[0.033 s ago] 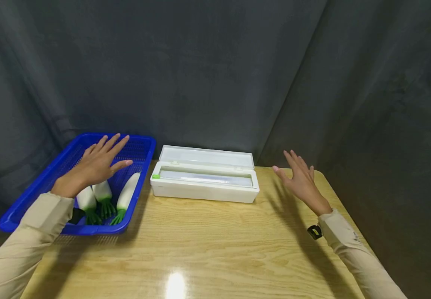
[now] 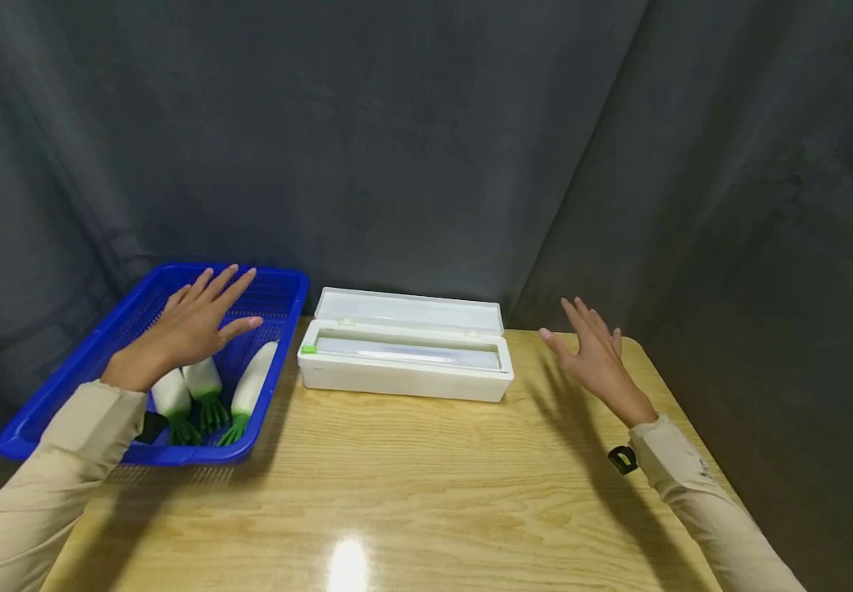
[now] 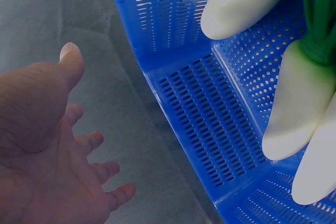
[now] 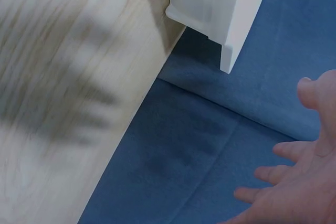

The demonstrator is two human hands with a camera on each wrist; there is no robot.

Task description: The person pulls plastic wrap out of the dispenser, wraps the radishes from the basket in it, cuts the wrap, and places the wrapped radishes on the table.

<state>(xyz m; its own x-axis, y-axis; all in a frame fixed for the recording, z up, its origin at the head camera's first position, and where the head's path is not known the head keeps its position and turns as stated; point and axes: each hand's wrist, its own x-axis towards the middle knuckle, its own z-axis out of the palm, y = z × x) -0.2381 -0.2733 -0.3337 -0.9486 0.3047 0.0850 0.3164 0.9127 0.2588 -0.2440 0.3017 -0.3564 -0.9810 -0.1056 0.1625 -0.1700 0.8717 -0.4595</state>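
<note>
My left hand hovers over the blue basket, fingers spread, holding nothing. Three white radishes with green tops lie inside; one radish is by the right wall, and the hand partly hides the other two. In the left wrist view, that hand appears beside the basket's rim, palm facing up in the picture. To the right of the long white box, my right hand is raised above the table with straight fingers and nothing in it. The box's lid stands tipped back, showing a pale roll inside.
A light wooden table carries the basket on its left and the box at its back edge. Dark grey curtain hangs close behind and along the right side. A small green piece sits at the box's left end.
</note>
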